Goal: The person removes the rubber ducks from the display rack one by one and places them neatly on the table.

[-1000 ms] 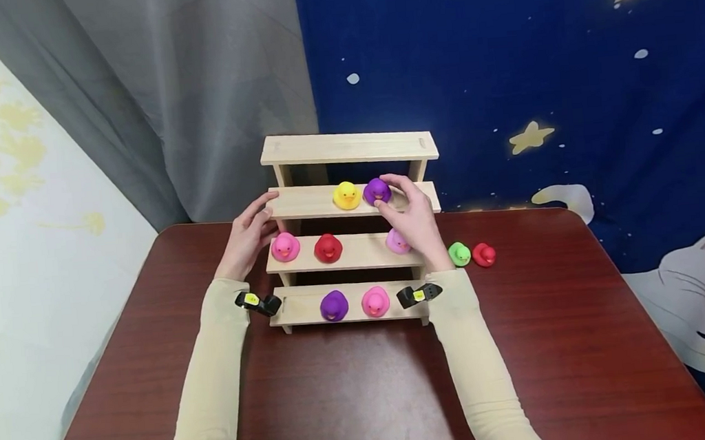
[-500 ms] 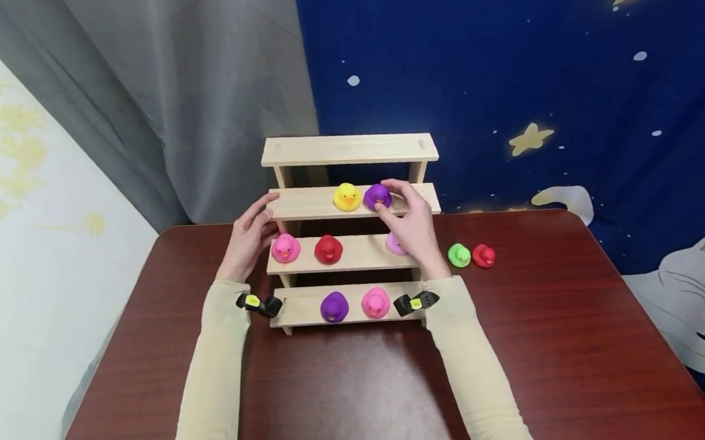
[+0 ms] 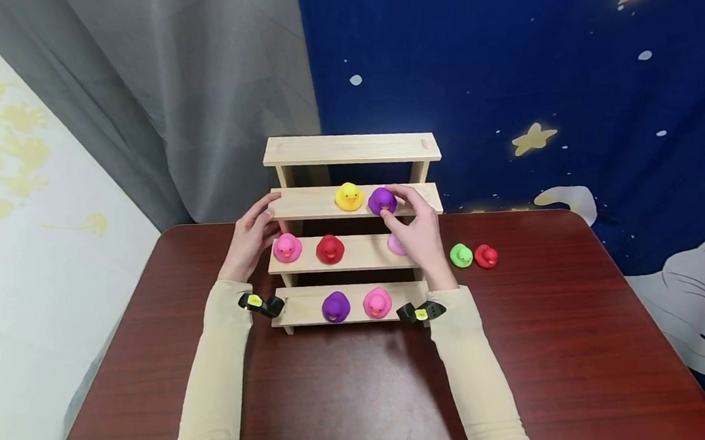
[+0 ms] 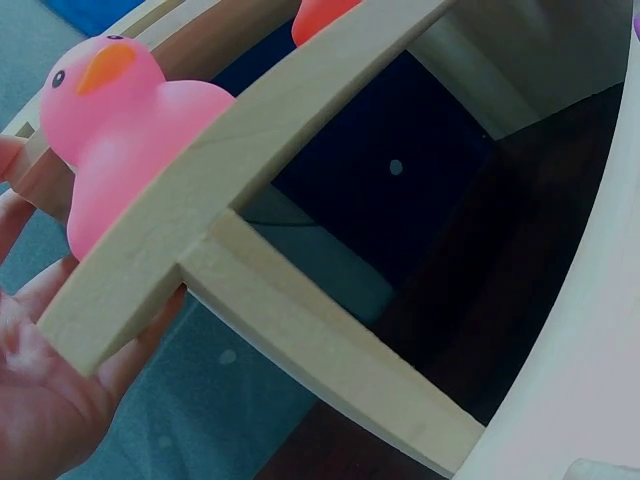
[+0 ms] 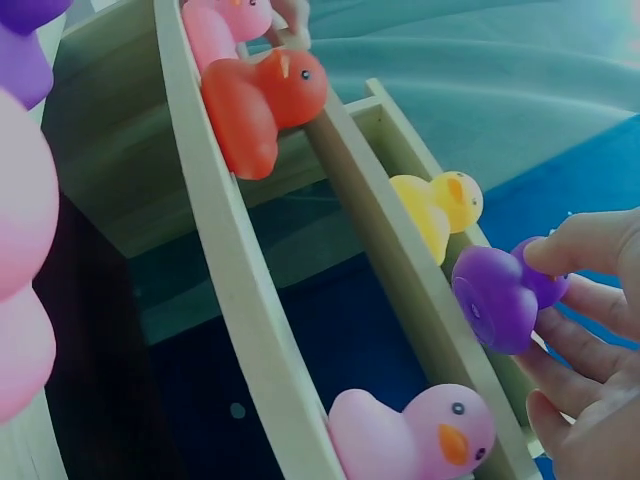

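A purple rubber duck (image 3: 381,201) is pinched between the thumb and fingers of my right hand (image 3: 418,232), at the second shelf from the top of a wooden tiered stand (image 3: 301,202). In the right wrist view this purple duck (image 5: 492,300) leans so that its underside shows. Just left of it a yellow duck (image 3: 348,197) sits on the same shelf. My left hand (image 3: 247,245) grips the left end of that shelf. Beside its palm, one tier lower, stands a pink duck (image 4: 125,140).
A red duck (image 3: 330,249) and a partly hidden light pink duck (image 3: 396,245) share the third tier. The bottom tier carries another purple duck (image 3: 336,307) and a pink duck (image 3: 377,303). On the table to the right lie a green duck (image 3: 461,255) and a red duck (image 3: 486,256).
My right hand has shifted slightly toward me with the purple duck, which now sits a little farther from the yellow one. The left hand keeps its place on the shelf end.
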The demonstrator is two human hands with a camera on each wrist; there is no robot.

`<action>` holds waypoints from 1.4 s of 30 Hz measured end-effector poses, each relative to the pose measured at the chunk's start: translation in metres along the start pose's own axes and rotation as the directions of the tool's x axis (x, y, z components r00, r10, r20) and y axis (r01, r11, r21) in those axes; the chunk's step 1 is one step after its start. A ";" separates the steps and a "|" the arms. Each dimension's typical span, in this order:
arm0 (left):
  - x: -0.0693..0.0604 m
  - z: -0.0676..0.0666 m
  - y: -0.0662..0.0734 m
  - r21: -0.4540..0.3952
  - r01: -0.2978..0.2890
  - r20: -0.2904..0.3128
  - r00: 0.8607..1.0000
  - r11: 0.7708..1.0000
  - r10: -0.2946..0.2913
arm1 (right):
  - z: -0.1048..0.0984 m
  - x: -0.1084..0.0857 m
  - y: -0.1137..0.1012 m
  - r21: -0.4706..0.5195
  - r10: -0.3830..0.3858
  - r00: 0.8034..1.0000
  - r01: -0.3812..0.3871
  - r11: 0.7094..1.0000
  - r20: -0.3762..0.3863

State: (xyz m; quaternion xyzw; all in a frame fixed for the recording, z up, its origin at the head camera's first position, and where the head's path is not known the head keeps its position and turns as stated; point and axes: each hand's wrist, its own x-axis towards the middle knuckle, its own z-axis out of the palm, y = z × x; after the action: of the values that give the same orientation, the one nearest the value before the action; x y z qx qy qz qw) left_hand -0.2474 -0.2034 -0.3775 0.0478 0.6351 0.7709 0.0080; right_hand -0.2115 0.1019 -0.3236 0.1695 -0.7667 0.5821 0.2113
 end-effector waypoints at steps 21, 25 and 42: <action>-0.001 0.000 0.000 0.012 0.004 -0.010 1.000 1.000 -0.004 | -0.022 -0.021 -0.028 0.019 -0.022 0.999 0.023 1.000 -0.026; -0.002 0.001 0.000 0.012 0.003 -0.011 1.000 1.000 -0.003 | -0.027 -0.025 -0.028 0.011 -0.013 0.999 0.013 1.000 -0.030; -0.002 0.000 0.000 0.023 0.001 -0.007 1.000 1.000 -0.001 | -0.054 -0.040 -0.023 -0.018 -0.016 1.000 0.015 1.000 -0.027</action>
State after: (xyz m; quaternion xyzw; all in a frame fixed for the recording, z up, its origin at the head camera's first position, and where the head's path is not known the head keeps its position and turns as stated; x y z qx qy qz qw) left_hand -0.2455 -0.2032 -0.3778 0.0449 0.6440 0.7637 0.0056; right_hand -0.1591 0.1483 -0.3132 0.1654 -0.7677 0.5757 0.2277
